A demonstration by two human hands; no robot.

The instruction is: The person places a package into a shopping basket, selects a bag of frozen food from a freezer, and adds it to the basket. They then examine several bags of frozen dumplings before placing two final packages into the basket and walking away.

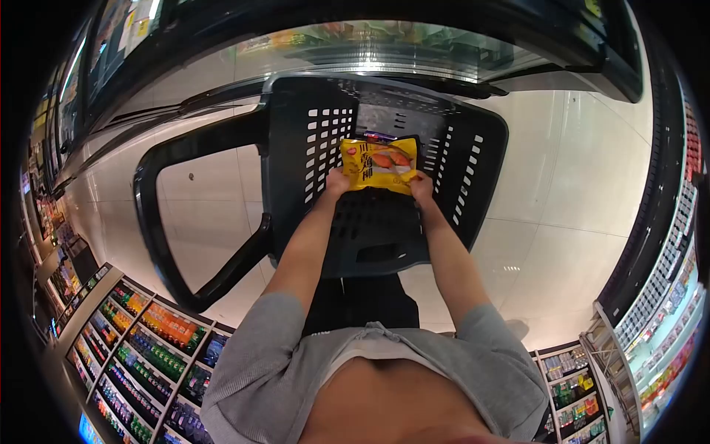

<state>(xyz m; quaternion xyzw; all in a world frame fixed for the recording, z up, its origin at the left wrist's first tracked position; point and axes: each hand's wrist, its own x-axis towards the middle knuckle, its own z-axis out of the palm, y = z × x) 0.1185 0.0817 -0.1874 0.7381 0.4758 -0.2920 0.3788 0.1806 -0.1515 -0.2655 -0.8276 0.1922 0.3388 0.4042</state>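
At your far left, drink shelves (159, 325) stand in the lower corner, their rows filled with green, orange and dark bottles. Next comes the dark loop handle (146, 196), reaching out sideways over the pale tiled floor (211, 189) and joining the left side of the black shopping basket (285, 140), whose walls are pierced with slots. Over the basket's opening, your left hand (338, 182) is closed on the lower left corner of a yellow bag (380, 164). The bag sits between your two hands, its printed front up, showing reddish-orange food pieces and dark characters; you cannot tell whether it rests on anything below. Just beyond its top edge, a purple package (381, 136) shows in part. Your right hand (421, 186) grips the bag's lower right corner. Farther right, past the basket and more floor, lit shelves (669, 296) of small packaged goods curve along the edge.
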